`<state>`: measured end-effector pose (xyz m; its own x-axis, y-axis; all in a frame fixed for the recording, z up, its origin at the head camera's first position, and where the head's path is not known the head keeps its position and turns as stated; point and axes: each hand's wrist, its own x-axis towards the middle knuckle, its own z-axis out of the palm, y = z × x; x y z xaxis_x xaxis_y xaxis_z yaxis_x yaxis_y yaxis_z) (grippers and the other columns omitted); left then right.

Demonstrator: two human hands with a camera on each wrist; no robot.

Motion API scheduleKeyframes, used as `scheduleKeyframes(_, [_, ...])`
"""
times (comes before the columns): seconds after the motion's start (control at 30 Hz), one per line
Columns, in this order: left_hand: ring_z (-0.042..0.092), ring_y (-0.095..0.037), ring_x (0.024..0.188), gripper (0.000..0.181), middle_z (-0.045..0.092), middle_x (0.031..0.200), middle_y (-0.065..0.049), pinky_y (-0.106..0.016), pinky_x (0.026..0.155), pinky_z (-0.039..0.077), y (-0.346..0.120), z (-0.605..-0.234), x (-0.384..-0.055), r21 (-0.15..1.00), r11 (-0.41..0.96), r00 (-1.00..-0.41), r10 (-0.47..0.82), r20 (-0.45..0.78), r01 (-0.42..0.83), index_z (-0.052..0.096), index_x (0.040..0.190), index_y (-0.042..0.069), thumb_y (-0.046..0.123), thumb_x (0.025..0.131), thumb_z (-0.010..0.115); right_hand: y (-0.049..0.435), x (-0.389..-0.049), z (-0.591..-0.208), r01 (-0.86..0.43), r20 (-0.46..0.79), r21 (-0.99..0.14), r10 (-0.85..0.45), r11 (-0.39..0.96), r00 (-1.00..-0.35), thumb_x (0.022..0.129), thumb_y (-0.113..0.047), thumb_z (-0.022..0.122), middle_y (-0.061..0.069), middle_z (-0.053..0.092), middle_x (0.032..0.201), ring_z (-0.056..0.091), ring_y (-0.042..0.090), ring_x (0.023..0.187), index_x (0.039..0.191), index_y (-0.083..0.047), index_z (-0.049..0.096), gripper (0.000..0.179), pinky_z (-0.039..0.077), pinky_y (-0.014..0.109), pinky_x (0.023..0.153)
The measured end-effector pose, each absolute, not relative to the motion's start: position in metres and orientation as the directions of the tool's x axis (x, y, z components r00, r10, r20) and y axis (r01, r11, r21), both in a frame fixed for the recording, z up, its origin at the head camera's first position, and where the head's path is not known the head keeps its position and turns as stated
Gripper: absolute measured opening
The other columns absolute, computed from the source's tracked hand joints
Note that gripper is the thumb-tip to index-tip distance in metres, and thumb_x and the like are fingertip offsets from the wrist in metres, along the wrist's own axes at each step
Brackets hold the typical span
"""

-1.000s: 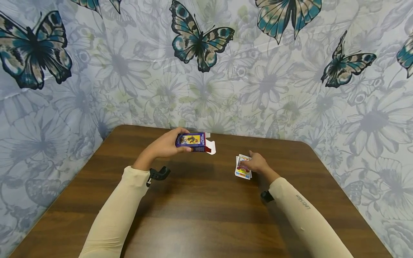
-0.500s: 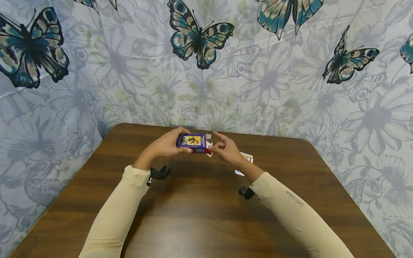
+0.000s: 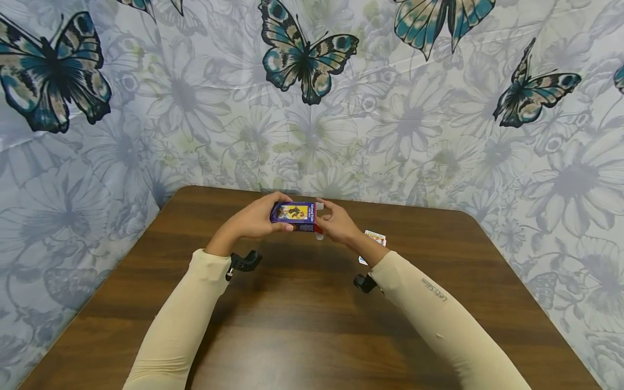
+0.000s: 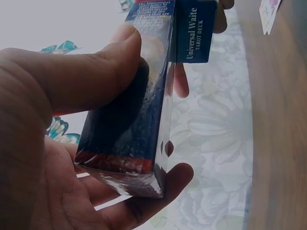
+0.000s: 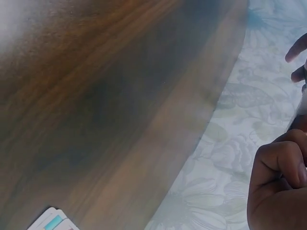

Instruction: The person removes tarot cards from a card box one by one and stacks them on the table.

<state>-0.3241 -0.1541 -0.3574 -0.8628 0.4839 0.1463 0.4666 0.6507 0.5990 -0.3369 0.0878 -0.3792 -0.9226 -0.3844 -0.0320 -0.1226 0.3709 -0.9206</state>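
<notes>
My left hand (image 3: 252,219) grips a dark blue tarot card box (image 3: 294,213) above the far part of the table, its yellow picture face showing in the head view. In the left wrist view the thumb lies across the box, with fingers behind and under it. A blue flap (image 4: 194,33) lettered "Universal Waite Tarot Deck" sticks out from the box. My right hand (image 3: 338,222) is at the box's right end, fingers curled at the opened flaps, pinching there; the fingertips are partly hidden. A small stack of tarot cards (image 3: 375,237) lies behind the right wrist, partly covered by it.
The brown wooden table (image 3: 292,325) extends toward the person. Its far edge meets a floral cloth backdrop (image 3: 312,146) with butterflies. Black wrist straps (image 3: 246,261) sit at the cream sleeves (image 3: 170,325).
My right hand has left the card stack and moved left to the open end of the box, its fingers now at the flaps. The left hand keeps holding the box nearly in place.
</notes>
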Motion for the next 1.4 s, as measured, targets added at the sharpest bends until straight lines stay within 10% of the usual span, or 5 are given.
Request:
scheduleKeyframes(0.7, [0.059,-0.025,0.106,0.066,0.059,0.126,-0.012,-0.044,0.094,0.047,-0.157,-0.355,-0.324,0.571,0.672,-0.869,0.466,0.167,0.471,0.045,0.139,0.010,0.035,0.087,0.076,0.135,-0.337,-0.371,-0.142,-0.011,-0.920,-0.386,0.365,-0.923,0.096,-0.029,0.065,-0.009,0.030,0.049,0.022,0.007,0.042,0.155,-0.016,0.028,0.071,0.023,0.025,0.044])
scheduleKeyframes(1.4, [0.059,-0.025,0.104,0.065,0.061,0.122,-0.013,-0.043,0.094,0.047,-0.160,-0.356,-0.326,0.578,0.656,-0.866,0.456,0.207,0.484,0.046,0.137,0.008,0.035,0.086,0.077,0.156,-0.319,-0.375,-0.130,-0.050,-0.931,-0.473,0.340,-0.880,0.091,-0.016,0.072,-0.008,0.041,0.056,0.024,0.007,0.044,0.156,-0.021,0.028,0.078,0.026,0.023,0.043])
